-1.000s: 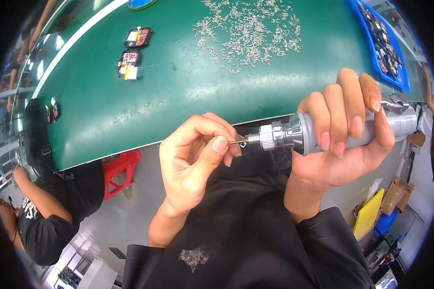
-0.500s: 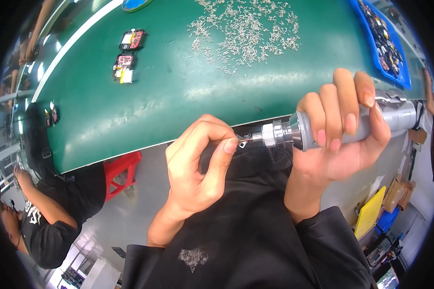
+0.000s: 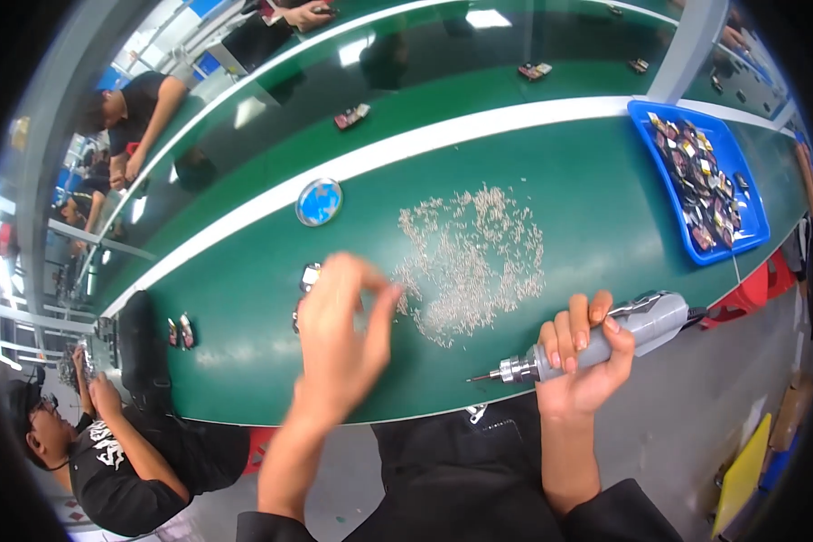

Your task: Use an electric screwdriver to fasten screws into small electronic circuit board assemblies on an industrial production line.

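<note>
The driver (image 3: 664, 316) is to the lower right of the screws (image 3: 470, 262), gripped in the right hand (image 3: 583, 357), whose fingers wrap its body. To handle it well, that wrap should stay firm and the wrist level, with the thin bit (image 3: 481, 377) aimed clear of the other hand. The left hand (image 3: 339, 339), at the screws' left edge, is blurred, its fingers bent; I cannot tell whether it pinches anything. A light pinch with thumb and forefinger, taking from the loose fringe of the screws, would probably scatter fewest. The driver is grey and cylindrical, tilted with its cord end higher, and carries a shiny silver collar before the dark bit, which points left below the screws. The screws themselves are tiny, slim and silvery, strewn in a loose patch on the green table (image 3: 244, 379). Left of them, partly behind the left hand, is a dark device (image 3: 311, 276); to the upper left sits a round blue dish (image 3: 319, 201). Right of the screws, a blue tray (image 3: 661, 176) holds many small assemblies (image 3: 700, 176). Far left of the screws sits a co-worker (image 3: 135, 461) in black.
</note>
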Demonstrator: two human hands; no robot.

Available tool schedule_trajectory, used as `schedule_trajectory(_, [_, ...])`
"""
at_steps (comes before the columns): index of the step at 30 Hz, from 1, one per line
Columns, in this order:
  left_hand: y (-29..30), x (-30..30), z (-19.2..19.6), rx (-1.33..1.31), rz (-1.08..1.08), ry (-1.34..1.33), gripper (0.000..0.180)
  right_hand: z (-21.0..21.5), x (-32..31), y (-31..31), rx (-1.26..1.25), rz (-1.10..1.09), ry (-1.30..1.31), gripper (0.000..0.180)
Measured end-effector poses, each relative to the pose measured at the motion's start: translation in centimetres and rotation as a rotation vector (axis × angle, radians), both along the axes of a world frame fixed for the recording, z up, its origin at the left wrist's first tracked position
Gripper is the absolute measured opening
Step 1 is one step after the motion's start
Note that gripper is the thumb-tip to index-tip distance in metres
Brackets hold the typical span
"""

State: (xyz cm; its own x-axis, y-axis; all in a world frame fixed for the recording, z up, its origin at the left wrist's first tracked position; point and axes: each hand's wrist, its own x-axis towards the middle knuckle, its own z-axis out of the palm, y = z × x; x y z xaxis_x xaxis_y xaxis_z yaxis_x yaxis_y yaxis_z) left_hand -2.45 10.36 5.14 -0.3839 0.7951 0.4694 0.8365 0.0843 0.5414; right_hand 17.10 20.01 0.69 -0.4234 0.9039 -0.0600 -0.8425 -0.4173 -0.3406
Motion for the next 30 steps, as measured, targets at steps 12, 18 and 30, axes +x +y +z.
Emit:
schedule_trajectory(12, [15.5, -18.2, -1.9, -0.395, 0.519, 0.204, 0.041, -0.8, -0.3, 1.2, 0.05, 0.137, 0.066, 0.013])
schedule_trajectory(18, [15.7, -19.3, -2.1, -0.473, 0.344, 0.432, 0.042, -0.5, 0.4, 0.8, 0.048, 0.167, 0.061, 0.013])
schedule_trajectory(30, [-3.5, -0.3, 0.5, -0.223, -0.228, 0.166, 0.053, 0.2, 0.1, 0.1, 0.076, 0.156, -0.027, 0.013])
